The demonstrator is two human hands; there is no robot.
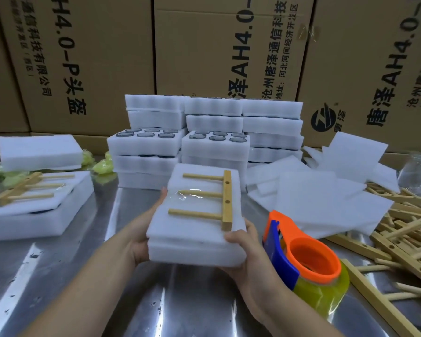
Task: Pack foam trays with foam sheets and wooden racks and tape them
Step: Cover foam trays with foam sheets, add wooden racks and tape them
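Left hand [139, 242] and right hand [245, 251] are clasping a soft white foam tray [195, 254]. A pronged wooden rack [227, 198] is lying atop.

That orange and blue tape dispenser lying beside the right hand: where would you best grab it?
Take the tape dispenser by its orange ring, coming down from above: the ring's opening faces up, so fingers could hook inside it. Probably avoid the narrow blue and orange end, where the cutter likely sits.
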